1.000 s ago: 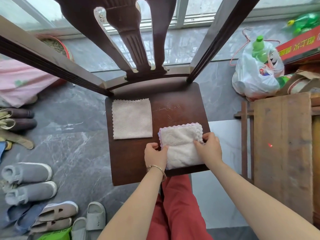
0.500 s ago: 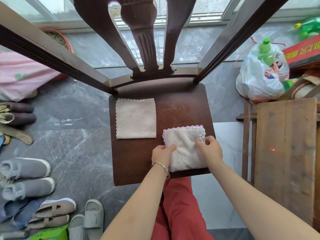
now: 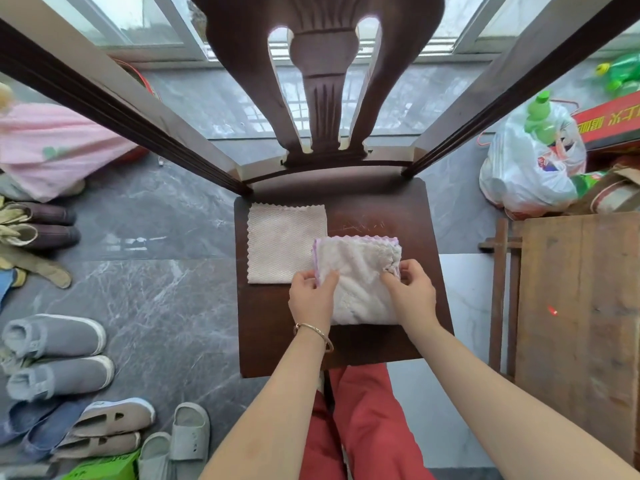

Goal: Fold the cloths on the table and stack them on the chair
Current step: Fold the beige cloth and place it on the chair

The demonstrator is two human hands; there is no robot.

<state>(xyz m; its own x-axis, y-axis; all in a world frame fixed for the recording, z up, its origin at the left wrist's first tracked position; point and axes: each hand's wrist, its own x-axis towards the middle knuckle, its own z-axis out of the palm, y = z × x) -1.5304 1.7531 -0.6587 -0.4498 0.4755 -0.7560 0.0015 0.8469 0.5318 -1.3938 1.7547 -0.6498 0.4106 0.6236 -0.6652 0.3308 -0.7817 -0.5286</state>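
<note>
A dark wooden chair (image 3: pixel 426 216) stands in front of me, its seat facing me. A folded beige waffle cloth (image 3: pixel 282 244) lies flat on the seat's left back part. A folded fluffy white cloth with a purple edge (image 3: pixel 358 271) lies to its right, its left edge overlapping the beige cloth. My left hand (image 3: pixel 310 299) pinches the white cloth's left edge. My right hand (image 3: pixel 410 292) grips its right edge. Both hands rest on the near half of that cloth.
A wooden table (image 3: pixel 581 306) stands at the right. A white plastic bag with a green bottle (image 3: pixel 530 168) sits on the floor behind it. Several shoes (image 3: pixel 55 355) line the floor at the left. A pink cloth bundle (image 3: pixel 52 147) lies far left.
Both hands have slid the white cloth away from me and to the left on the seat, so it now overlaps the beige cloth's right edge.
</note>
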